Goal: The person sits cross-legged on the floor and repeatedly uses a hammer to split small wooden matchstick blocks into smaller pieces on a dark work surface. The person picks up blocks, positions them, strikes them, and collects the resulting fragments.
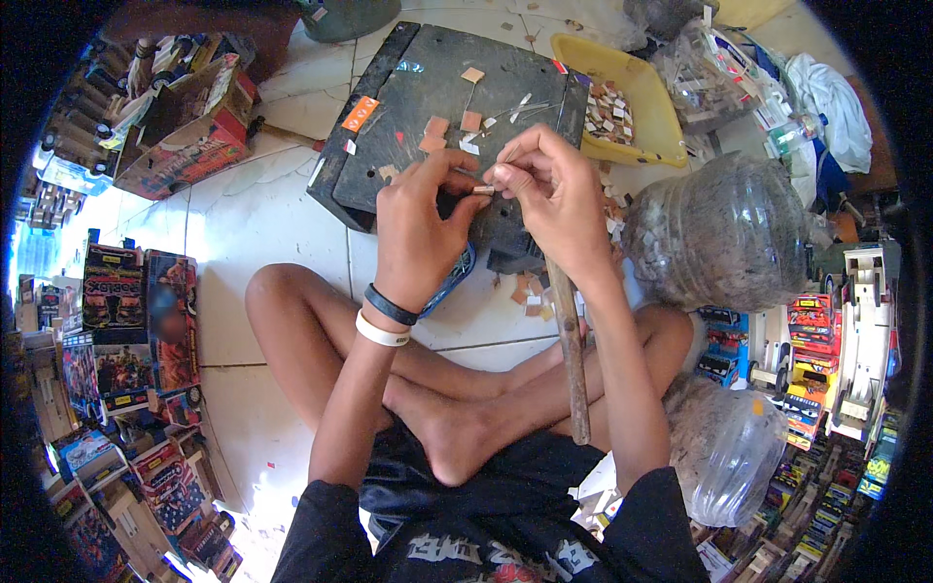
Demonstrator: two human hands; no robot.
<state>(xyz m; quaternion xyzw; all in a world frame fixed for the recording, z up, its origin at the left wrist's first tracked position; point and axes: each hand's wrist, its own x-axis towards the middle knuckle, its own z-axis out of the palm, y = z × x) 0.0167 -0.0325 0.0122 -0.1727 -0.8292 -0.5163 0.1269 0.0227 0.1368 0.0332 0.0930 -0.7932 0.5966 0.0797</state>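
Observation:
Over a low black table, my two hands meet fingertip to fingertip. The thumb and finger of my left hand pinch a small pale piece. My right hand is closed at the fingertips just beside that piece; what it pinches, if anything, is too small to make out. Lying near my fingers are brown squares, an orange card piece and thin pale slivers. A hammer with a wooden handle leans below my right hand, its dark head against the table's near side.
Beyond the table at right stands a yellow basin of small cut pieces. Large clear plastic containers sit to my right. Several toy-like wooden vehicles with printed sides line both sides. An open carton stands far left on the tiles.

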